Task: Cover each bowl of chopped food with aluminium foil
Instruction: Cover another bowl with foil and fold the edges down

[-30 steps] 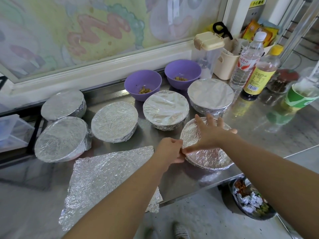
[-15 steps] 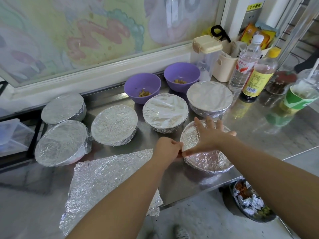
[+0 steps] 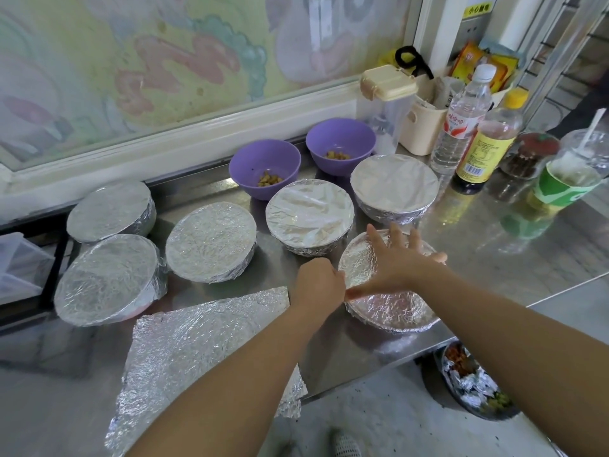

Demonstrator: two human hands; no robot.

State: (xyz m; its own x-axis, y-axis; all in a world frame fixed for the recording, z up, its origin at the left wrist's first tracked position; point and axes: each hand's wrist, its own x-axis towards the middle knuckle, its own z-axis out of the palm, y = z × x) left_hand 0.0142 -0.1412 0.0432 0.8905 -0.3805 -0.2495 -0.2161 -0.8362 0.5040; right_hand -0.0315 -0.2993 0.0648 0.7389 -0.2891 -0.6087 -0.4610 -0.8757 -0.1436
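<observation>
**Steel counter below a painted window: bowls under foil, two still bare**

Stainless steel counter [image 3: 494, 258] runs beneath a pastel painted window [image 3: 164, 61].

1. Front bowl [image 3: 392, 308]: foil-wrapped, near the counter's front edge, right of centre. The right hand [image 3: 395, 262] lies flat on its foil top with fingers straight and spread apart. The left hand [image 3: 318, 282] sits against the bowl's left rim, its fingers curled in. It seems to be clamping the foil edge there, though the fingertips are hidden behind the knuckles. The two thumbs meet at the rim.
2. Five other foil-covered bowls: two at far left, one behind [image 3: 112, 211] and one in front [image 3: 107, 278]. One sits centre-left [image 3: 211, 240], one centre [image 3: 309, 216] and one right [image 3: 393, 188], the last two just behind the front bowl.
3. Two purple bowls, left [image 3: 263, 159] and right [image 3: 341, 140]: uncovered, at the back by the window sill, each holding a little chopped yellowish food.
4. Loose foil sheet [image 3: 197, 351]: crinkled, lying flat on the near left of the counter, partly under the left forearm.
5. Back right cluster: clear container with cream lid [image 3: 385, 103], cream caddy [image 3: 425, 127], clear bottle [image 3: 461, 127], yellow-capped bottle [image 3: 487, 143], green-banded cup [image 3: 566, 179].
6. Bin [image 3: 471, 380]: on the floor below the counter edge, holding foil scraps.
</observation>
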